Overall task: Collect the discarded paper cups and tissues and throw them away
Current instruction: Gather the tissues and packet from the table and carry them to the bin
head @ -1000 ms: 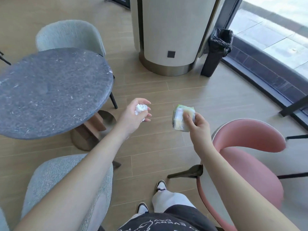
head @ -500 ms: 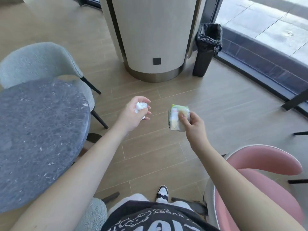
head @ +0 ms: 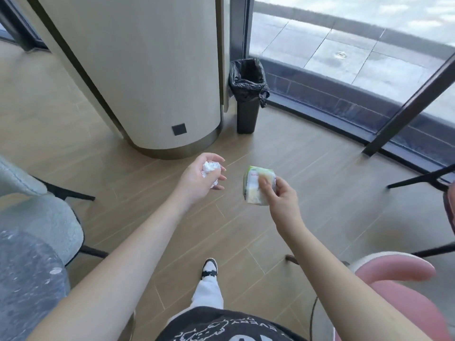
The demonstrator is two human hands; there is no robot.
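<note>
Tissue (head: 210, 169), crumpled into a rough white ball, sat in our left hand (head: 199, 179), the fingers curled loosely round it and the wad showing between thumb and fingertips. Our right hand (head: 280, 200) pinched a squashed paper cup (head: 257, 187), thumb pressed on its face and the other fingers behind; the cup was flattened to a soft block, pale yellow with a green rim, and its print was too blurred for us to read. Both hands hung above the floor, side by side and apart from each other.

Nearest us, a black shirt (head: 221, 326) with white lettering was cut off by the lower edge, and one black-and-white shoe (head: 209, 268) showed below a pale trouser leg. A pink padded chair (head: 398, 291) curved in at the lower right, partly hidden by our right forearm. At the left a speckled grey stone table (head: 27, 286) and a nubbly grey fabric chair (head: 37, 217) were both cropped by the frame.

Wood-look planks (head: 307, 156) covered the floor. Farther off stood a smooth cream rounded column (head: 147, 70) with a metal band at its base and a small dark square plate. Just beside it, against the glass wall, stood a narrow black bin (head: 247, 99) lined with a wrinkled black bag, knotted at one side; we could not see what lay inside. It stood well apart from both hands.
</note>
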